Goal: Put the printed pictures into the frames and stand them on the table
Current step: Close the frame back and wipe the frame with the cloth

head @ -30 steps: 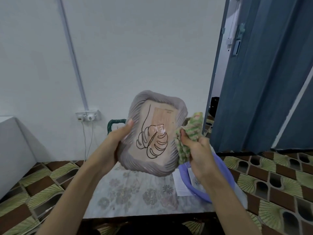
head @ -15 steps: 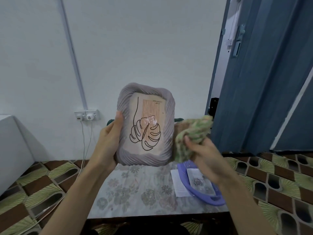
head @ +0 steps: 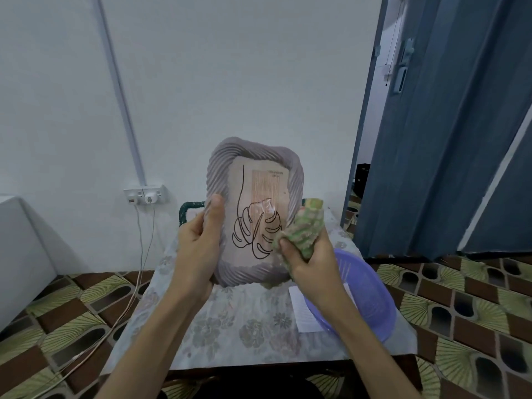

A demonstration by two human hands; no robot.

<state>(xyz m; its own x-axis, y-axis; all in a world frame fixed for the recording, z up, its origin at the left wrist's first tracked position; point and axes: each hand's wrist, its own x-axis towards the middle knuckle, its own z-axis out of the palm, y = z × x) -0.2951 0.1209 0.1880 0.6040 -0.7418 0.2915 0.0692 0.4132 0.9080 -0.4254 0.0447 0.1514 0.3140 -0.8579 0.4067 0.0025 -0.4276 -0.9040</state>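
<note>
Gripping the grey ribbed frame (head: 254, 156) by its left edge, our left hand (head: 198, 249) held it upright in the air above the desk (head: 244, 326), thumb laid on the front. Behind its glass sat the printed picture (head: 256, 214), a line-drawn leaf. Our right hand (head: 311, 260) was clenched round a green cloth (head: 302, 228), which touched the frame's lower right side. A purple basin (head: 371, 306) and a paper sheet (head: 302, 309) lay on the desk.

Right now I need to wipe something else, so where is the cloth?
In the head view, the cloth is bunched in the right hand, against the right edge of the picture frame, above the purple basin.
</note>
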